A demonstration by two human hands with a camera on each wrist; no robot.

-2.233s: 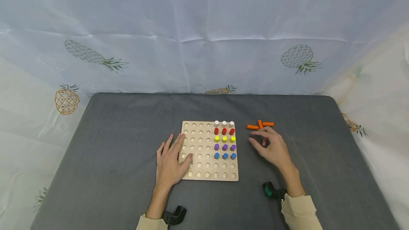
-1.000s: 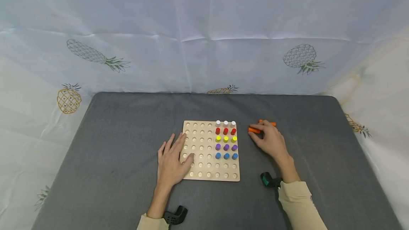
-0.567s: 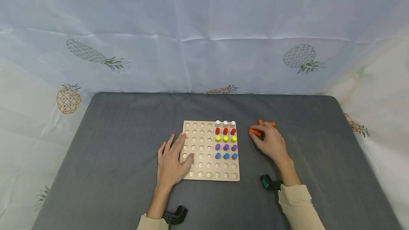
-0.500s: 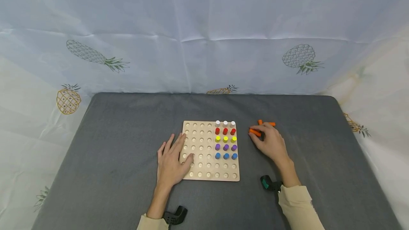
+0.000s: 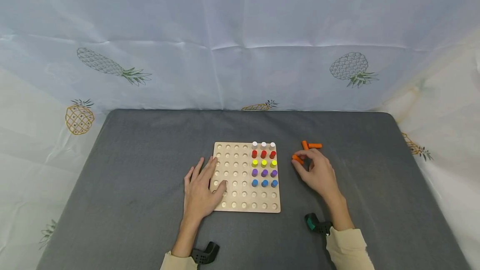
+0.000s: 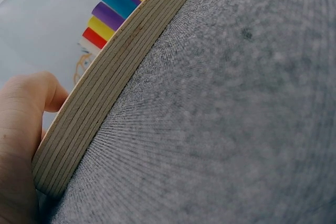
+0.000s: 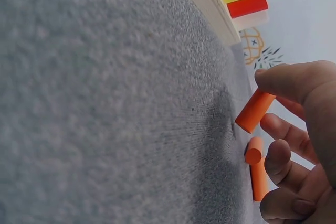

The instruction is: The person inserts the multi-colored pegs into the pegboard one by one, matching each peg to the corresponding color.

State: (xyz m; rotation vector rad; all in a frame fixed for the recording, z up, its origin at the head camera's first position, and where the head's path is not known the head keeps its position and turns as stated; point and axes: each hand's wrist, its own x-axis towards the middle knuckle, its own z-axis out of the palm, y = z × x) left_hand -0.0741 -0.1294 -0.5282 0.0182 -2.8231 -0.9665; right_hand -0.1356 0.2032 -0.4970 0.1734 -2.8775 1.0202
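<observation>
One orange peg point(image 5: 297, 159) now sits pinched in the right hand point(image 5: 318, 174), lifted clear of the two remaining pegs point(image 5: 311, 145). Left hand point(image 5: 200, 188) stays flat on the pegboard point(image 5: 240, 195), steadying it.

Small orange peg point(image 5: 297, 159) point(image 7: 255, 110), round like a short stick, tilted, lifted just off the grey table. Two more orange pegs point(image 5: 311, 145) point(image 7: 256, 165) lying flat close behind it, touching at one end.
</observation>
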